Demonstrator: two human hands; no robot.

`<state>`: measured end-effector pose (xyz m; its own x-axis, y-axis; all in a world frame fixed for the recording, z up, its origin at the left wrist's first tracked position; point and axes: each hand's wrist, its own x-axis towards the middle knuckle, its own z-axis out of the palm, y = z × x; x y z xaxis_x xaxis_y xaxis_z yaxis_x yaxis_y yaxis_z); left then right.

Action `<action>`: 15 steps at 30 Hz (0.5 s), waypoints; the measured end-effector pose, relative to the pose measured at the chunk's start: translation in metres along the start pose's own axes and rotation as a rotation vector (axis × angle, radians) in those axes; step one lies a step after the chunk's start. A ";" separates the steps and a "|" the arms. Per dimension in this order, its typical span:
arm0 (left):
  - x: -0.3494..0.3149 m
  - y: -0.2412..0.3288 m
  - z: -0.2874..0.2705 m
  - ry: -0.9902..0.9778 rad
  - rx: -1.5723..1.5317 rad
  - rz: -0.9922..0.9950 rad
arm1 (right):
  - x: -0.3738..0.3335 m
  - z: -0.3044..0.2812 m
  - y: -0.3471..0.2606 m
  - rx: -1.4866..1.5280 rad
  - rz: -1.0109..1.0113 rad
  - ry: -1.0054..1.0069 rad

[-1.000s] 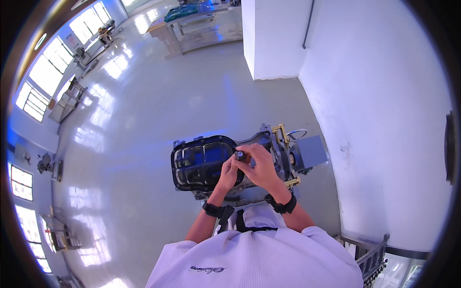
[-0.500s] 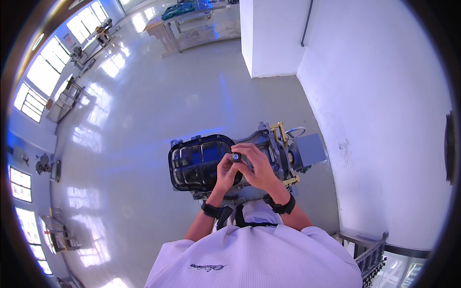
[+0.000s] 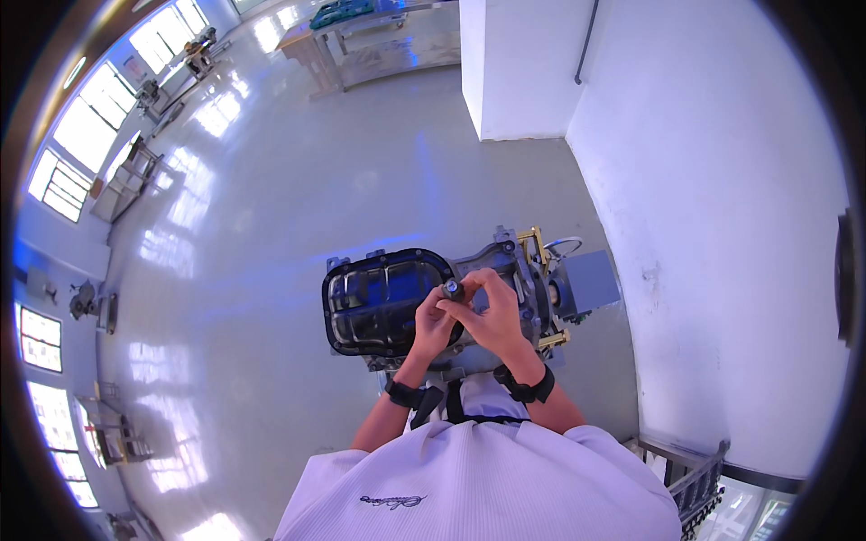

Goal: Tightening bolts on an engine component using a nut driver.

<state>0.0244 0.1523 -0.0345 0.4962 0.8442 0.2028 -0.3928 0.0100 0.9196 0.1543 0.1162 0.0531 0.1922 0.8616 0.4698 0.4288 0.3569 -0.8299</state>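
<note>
Reaches forward with both forearms from the lower edge, black bands at the wrists, converging over the engine. Bunches the fingers of the left hand around a small dark cylinder and arches the right hand in from the other side, thumb and forefinger curved into a loop. Holds the cylinder in a narrow grip at the fingertips of both hands, round end facing up, over the right edge of the black pan. Shows a wider gap inside the right hand's loop than half a second ago, with fingers less crowded over the cylinder's end. Keeps the left grip much the same. Shows glossy, ribbed metal on the pan, with rounded corners and a flat bolted rim; dull grey metal on the engine; brass-coloured brackets and a flat grey box toward the right; finely ribbed pale cloth on the shirt; smooth, shiny floor around.
</note>
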 end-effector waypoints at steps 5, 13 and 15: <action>-0.002 -0.005 -0.007 0.022 0.064 -0.032 | 0.008 -0.003 -0.010 0.159 -0.004 0.043; 0.003 0.009 0.005 -0.014 -0.152 0.029 | 0.005 -0.009 -0.003 0.177 0.085 -0.075; 0.003 0.006 0.002 -0.012 -0.096 0.001 | 0.004 -0.005 -0.004 0.114 0.084 -0.055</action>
<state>0.0248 0.1539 -0.0279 0.5044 0.8380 0.2082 -0.4653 0.0607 0.8831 0.1573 0.1162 0.0597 0.1737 0.9075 0.3824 0.3092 0.3184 -0.8961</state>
